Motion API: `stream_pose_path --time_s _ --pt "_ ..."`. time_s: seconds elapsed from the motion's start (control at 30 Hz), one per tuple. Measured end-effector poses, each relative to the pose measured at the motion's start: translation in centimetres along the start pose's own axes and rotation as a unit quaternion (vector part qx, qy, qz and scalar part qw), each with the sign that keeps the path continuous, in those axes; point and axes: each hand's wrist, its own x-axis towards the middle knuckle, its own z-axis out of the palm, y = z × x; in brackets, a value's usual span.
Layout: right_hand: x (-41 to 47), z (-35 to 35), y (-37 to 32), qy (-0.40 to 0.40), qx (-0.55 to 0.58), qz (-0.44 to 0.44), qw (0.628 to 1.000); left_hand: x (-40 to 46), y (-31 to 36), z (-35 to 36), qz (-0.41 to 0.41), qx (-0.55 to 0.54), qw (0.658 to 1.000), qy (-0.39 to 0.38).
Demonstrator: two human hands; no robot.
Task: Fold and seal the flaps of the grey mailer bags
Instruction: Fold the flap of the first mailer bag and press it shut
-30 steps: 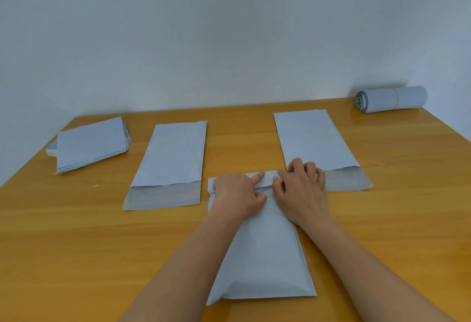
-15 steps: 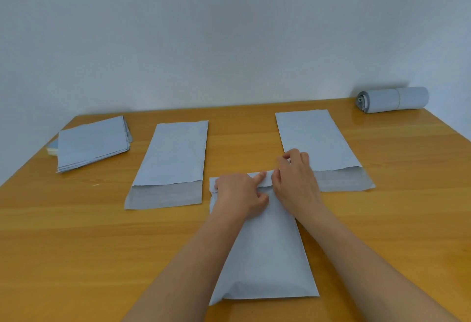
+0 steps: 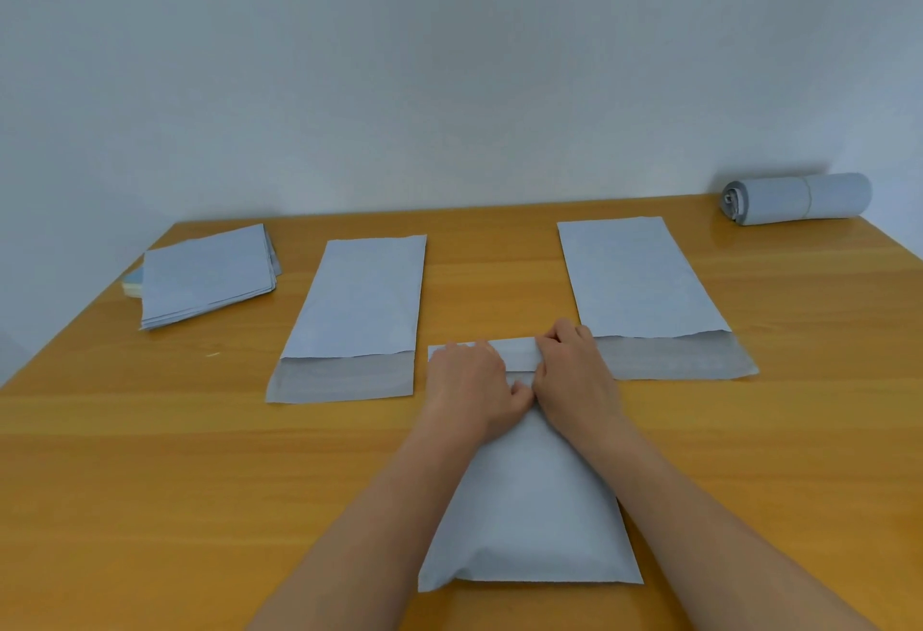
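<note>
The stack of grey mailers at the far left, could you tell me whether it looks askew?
Yes. The stack lies skewed to the table edge, its sheets fanned at one side, resting partly on a pale object.

under hands: both hands (image 3: pixel 519 380) on the filled mailer (image 3: pixel 529 520)
left of hands: open mailer (image 3: pixel 359 310), beyond it the stack (image 3: pixel 210 275)
right of hands: second open mailer (image 3: pixel 644 290)
far right, behind: roll (image 3: pixel 799 198) on the bench (image 3: pixel 150 480)
</note>
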Motion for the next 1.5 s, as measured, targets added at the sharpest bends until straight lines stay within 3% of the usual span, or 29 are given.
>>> stream_pose_path --time_s 0.3,0.57,0.77,0.93,1.27,1.37,1.5 --pt "-0.3 -0.3 -0.3 0.008 -0.033 -0.007 0.999 -0.8 -2.8 -0.4 -0.063 -0.013 0.998 0.008" --pt "-0.6 -0.8 -0.7 0.026 -0.134 -0.009 0.991 -0.9 -2.9 -0.8 -0.067 0.002 0.998 0.008" --pt "-0.8 -1.8 -1.6 0.001 -0.166 0.006 0.986 0.4 -4.0 -1.4 -0.077 -0.066 0.995 0.024" --pt "2.7 -2.6 -0.3 -0.046 -0.044 0.062 0.996 3.0 -6.1 -1.9 -0.092 -0.097 0.990 -0.042" --pt "4.2 -1.8 -0.2 -0.150 0.080 -0.016 0.985 4.6 -6.2 -0.4 -0.135 -0.187 0.965 -0.123" --pt "4.4 -2.7 -1.0 -0.166 0.087 -0.036 0.982 4.1 -6.2 -0.9 -0.131 -0.233 0.957 -0.111" --pt "4.6 -4.4 -1.9 -0.185 0.105 -0.051 0.976 2.9 -6.1 -2.4 -0.077 -0.361 0.929 -0.030"
